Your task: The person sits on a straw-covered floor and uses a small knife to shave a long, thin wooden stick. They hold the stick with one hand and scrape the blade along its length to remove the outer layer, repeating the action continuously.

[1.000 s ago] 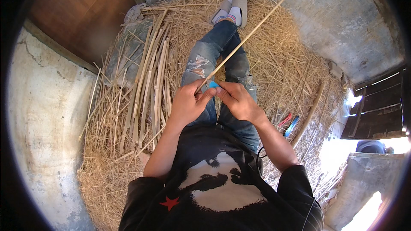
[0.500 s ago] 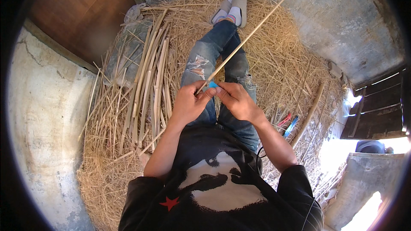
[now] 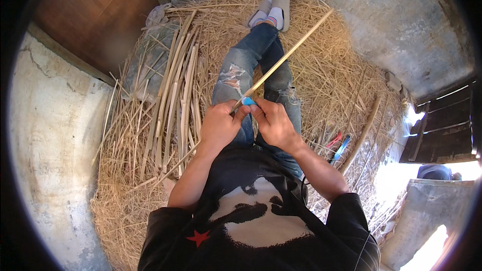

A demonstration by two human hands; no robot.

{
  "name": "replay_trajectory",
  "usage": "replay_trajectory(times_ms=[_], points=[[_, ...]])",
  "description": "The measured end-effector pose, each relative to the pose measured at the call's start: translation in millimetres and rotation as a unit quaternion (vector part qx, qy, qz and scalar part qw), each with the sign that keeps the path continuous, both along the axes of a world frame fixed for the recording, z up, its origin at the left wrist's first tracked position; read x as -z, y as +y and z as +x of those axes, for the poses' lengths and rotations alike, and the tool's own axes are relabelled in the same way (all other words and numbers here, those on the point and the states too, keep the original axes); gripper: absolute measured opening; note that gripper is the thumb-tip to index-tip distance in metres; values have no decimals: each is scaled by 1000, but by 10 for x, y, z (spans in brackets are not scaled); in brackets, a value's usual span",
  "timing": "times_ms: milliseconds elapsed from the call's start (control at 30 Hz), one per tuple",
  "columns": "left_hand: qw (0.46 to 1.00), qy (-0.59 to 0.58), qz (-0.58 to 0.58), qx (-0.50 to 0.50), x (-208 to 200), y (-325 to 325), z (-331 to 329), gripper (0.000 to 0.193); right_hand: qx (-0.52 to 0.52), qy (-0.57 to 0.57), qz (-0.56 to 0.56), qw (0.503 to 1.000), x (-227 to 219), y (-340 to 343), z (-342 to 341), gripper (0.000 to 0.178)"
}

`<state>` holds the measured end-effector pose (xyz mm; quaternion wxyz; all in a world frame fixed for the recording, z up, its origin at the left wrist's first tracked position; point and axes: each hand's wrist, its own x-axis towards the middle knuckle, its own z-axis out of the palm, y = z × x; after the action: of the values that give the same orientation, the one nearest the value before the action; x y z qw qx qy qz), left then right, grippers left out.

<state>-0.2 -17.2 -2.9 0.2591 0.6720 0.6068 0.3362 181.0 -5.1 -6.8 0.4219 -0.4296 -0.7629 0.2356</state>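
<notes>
A long, pale split stick [image 3: 293, 52] slants up and to the right from my hands, over my legs. My left hand [image 3: 221, 124] is closed around its lower part. Between my two thumbs sits a small bright blue piece [image 3: 248, 101] against the stick; its kind does not show. My right hand [image 3: 274, 123] is closed on that blue piece, its thumb pressed near the stick. My fingers hide most of the blue piece. The two hands nearly touch, above my thighs in torn jeans [image 3: 241, 68].
A bundle of long split sticks [image 3: 173, 90] lies at my left on straw [image 3: 321, 70]. To my right are a red-handled tool [image 3: 334, 140], a blue tool [image 3: 342, 147] and a thicker pole [image 3: 362, 133]. Walls [image 3: 381, 25] and a brown door panel [image 3: 95, 15] enclose the space.
The stick has shifted toward me; its far tip is lower and slightly left. The blue piece and my right hand have moved slightly down and left, and the blue piece is turned differently.
</notes>
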Motion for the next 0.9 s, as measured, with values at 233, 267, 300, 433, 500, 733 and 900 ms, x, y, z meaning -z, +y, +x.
replay_trajectory(times_ms=[233,267,300,433,500,733,900], points=[[995,81,21,-51,-84,-24,79,60,9,11,-156,988,-96,4,-35,21],[992,106,31,-61,-89,-26,85,62,15,16,-159,987,-105,-1,-35,20],[991,111,31,-64,-80,-23,78,63,21,21,-162,986,-113,-3,-38,20],[991,110,31,-72,-85,-6,50,67,16,37,-157,987,-52,17,-54,20],[991,111,38,-63,-73,6,14,67,-13,35,-149,988,-47,62,-5,21],[998,55,6,4,-92,50,-37,58,-106,16,-160,981,-57,199,119,26],[999,12,13,27,-7,77,-52,58,-121,16,-149,981,-5,238,117,25]])
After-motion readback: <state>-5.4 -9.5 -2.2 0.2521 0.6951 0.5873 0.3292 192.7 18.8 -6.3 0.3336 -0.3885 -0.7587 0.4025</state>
